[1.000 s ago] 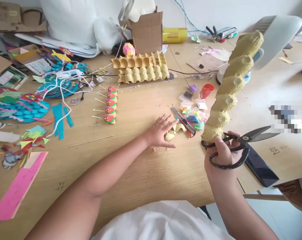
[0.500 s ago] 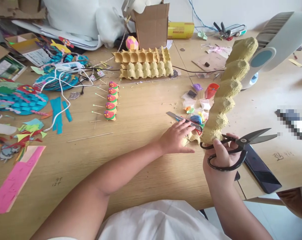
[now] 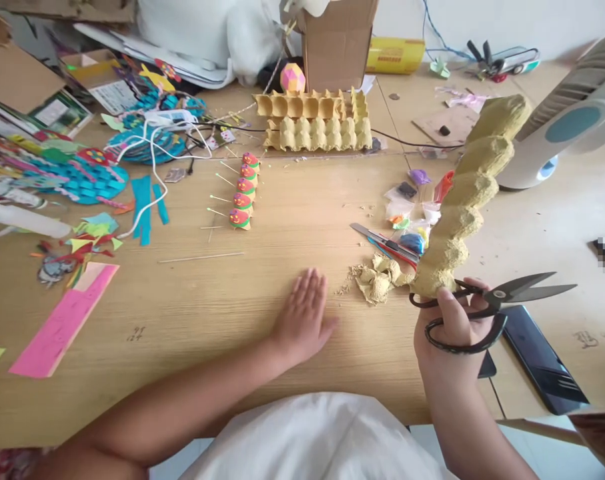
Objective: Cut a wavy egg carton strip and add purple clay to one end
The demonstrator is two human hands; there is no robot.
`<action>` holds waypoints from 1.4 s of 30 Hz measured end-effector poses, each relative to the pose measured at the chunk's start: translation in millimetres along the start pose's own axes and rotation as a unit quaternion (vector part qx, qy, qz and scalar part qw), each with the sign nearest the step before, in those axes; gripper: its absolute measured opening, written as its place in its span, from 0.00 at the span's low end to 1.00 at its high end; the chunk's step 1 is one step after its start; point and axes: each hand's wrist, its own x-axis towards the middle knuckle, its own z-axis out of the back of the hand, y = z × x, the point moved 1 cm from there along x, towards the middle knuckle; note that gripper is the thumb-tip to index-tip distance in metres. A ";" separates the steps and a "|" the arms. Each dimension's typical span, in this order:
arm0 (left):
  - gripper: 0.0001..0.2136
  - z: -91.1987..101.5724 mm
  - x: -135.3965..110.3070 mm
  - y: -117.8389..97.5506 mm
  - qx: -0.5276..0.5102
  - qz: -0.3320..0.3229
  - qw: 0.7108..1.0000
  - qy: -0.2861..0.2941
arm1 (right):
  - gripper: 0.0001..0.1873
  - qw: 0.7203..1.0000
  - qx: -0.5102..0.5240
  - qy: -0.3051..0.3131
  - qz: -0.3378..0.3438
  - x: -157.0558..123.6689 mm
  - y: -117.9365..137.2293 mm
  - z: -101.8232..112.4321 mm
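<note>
My right hand [image 3: 455, 323] grips a long strip of egg carton [image 3: 475, 193], held up at a tilt, together with black-handled scissors [image 3: 502, 297] whose blades point right, slightly apart. Flat on the table, my left hand [image 3: 302, 320] has its fingers stretched out and holds nothing. Between the hands lie torn egg carton scraps [image 3: 377, 280] with crumbs around them. Just beyond the scraps rests a utility knife [image 3: 387, 243]. Farther left stands a row of painted egg carton cups [image 3: 245, 190] in red and green, with pale-tipped sticks beside them.
More egg carton pieces [image 3: 322, 133] lie at the back by a cardboard box [image 3: 337, 47]. A white fan-like device [image 3: 557, 133] stands at right, a phone [image 3: 545, 360] near the right edge. Blue woven paper [image 3: 82, 177], a white cable [image 3: 149, 143] and a pink strip [image 3: 65, 327] occupy the left.
My left hand has moved left and nearer to me, off the carton scraps, which now show. The view has shifted left. My right hand keeps hold of the strip and scissors.
</note>
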 end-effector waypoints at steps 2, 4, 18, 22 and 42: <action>0.40 -6.3 35.9 -22.7 -0.018 -0.002 1.000 0.020 | 0.21 1.000 0.018 0.002 0.007 -3.4 2.7 -3.8; 0.39 -9.3 76.4 -38.8 -0.062 -0.005 0.998 0.019 | 0.22 0.999 0.030 -0.005 0.009 -6.2 6.1 -5.8; 0.48 -1.6 29.5 -1.3 -0.078 -0.012 0.997 0.006 | 0.23 0.998 0.004 -0.066 0.011 6.9 15.3 14.0; 0.49 -16.7 68.4 -44.0 -0.075 -0.045 0.996 0.020 | 0.23 0.999 0.015 -0.029 -0.007 -0.3 10.1 1.3; 0.35 8.4 111.1 -32.1 -0.301 0.003 0.953 -0.009 | 0.25 0.994 -0.056 0.097 -0.006 -16.8 -12.1 -28.9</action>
